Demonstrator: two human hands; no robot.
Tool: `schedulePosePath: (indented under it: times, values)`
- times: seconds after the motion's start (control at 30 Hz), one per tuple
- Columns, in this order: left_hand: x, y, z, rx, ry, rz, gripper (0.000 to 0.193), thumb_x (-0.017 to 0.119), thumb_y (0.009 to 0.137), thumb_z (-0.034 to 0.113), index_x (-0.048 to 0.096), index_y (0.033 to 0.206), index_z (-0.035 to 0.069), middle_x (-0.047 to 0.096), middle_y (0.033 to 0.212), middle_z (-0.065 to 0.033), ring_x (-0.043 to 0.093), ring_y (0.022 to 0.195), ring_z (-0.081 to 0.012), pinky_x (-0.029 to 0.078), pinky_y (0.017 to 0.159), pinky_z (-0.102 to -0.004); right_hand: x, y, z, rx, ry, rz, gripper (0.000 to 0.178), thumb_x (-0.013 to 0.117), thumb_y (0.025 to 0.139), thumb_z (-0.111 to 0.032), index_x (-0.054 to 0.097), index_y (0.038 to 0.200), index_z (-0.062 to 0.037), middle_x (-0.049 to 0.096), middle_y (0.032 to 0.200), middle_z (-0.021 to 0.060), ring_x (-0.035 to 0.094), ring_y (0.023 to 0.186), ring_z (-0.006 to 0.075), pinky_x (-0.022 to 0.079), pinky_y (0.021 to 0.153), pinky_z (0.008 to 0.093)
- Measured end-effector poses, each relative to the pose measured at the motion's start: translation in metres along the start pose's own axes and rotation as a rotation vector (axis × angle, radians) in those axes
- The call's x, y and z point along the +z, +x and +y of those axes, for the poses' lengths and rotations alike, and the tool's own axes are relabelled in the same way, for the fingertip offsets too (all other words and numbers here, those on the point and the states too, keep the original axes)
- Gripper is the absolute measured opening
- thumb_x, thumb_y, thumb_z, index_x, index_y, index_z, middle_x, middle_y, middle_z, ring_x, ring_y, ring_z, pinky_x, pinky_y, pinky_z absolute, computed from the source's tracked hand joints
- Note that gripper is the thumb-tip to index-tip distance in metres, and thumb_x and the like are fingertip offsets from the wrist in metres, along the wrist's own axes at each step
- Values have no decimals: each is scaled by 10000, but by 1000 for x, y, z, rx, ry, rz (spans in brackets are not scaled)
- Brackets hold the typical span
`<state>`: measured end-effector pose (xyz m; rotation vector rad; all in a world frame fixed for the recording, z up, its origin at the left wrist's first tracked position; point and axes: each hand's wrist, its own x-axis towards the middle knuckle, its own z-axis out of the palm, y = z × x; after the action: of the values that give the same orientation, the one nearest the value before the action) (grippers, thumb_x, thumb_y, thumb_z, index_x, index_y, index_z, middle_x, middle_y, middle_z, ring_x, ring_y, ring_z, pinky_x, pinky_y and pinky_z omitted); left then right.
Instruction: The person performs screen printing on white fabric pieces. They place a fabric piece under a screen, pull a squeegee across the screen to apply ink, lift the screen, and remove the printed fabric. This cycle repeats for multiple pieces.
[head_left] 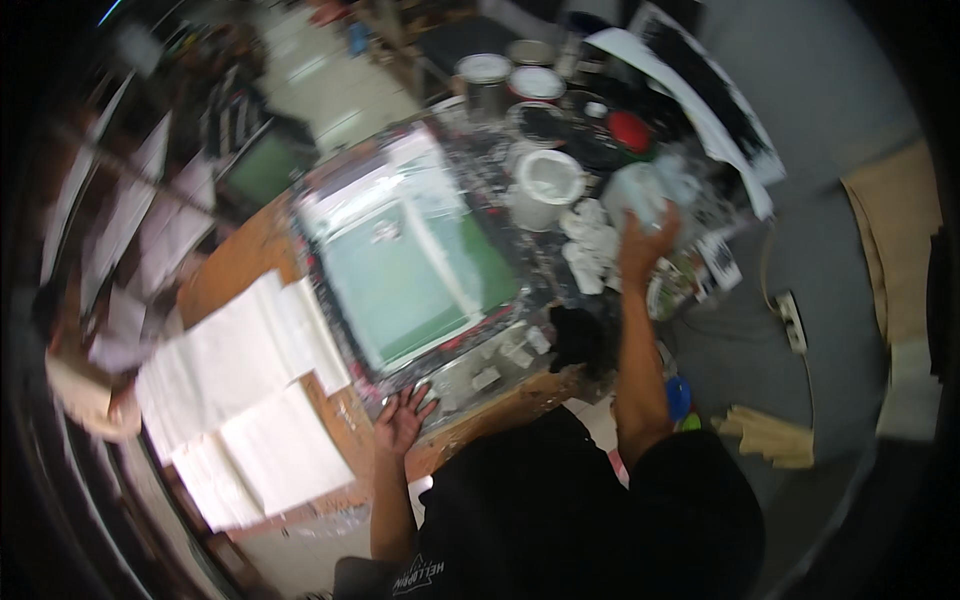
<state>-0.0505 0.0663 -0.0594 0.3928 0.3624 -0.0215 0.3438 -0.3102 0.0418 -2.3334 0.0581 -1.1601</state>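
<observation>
My right hand reaches to the right side of the work table and is closed on a translucent whitish plastic container, blurred by motion. Beside it lie a crumpled white cloth and a white tub. My left hand rests at the table's near edge with its fingers spread, holding nothing. Just beyond those fingers is the near corner of a screen-printing frame. Green mesh fills the frame, with whitish strips and smears across it.
Stacked white sheets cover the table's left part. Several paint cans and a red lid crowd the far right. A black cloth lies near the front edge. On the grey surface at right is a power strip with its cord.
</observation>
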Motion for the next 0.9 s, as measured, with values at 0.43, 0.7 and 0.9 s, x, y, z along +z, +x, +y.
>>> schedulePosePath:
  times: [0.43, 0.7, 0.9]
  values:
    - [-8, -3, -9, 25, -122, -90, 186, 596, 1022, 273, 696, 1103, 139, 603, 1416, -79, 405, 1440, -410, 345, 1161, -636, 33, -15, -266, -867, 285, -830, 584, 783, 834, -323, 612, 1359, -133, 615, 1151, 179, 609, 1052, 362, 466, 940, 491]
    - [-7, -4, -10, 79, -213, -202, 224, 554, 1044, 240, 687, 1138, 87, 604, 1408, -113, 381, 1445, -448, 342, 1156, -641, 119, -42, -324, -1000, -174, -1260, 547, 773, 865, -317, 632, 1374, -178, 639, 1166, 185, 624, 1141, 341, 479, 960, 465]
    - [-14, -2, -8, -5, -189, -197, 352, 559, 1042, 255, 624, 1292, 17, 577, 1439, -139, 374, 1453, -437, 329, 1173, -621, 125, -43, -335, -972, -163, -1334, 525, 775, 862, -309, 649, 1351, -166, 643, 1171, 204, 639, 1125, 359, 494, 975, 458]
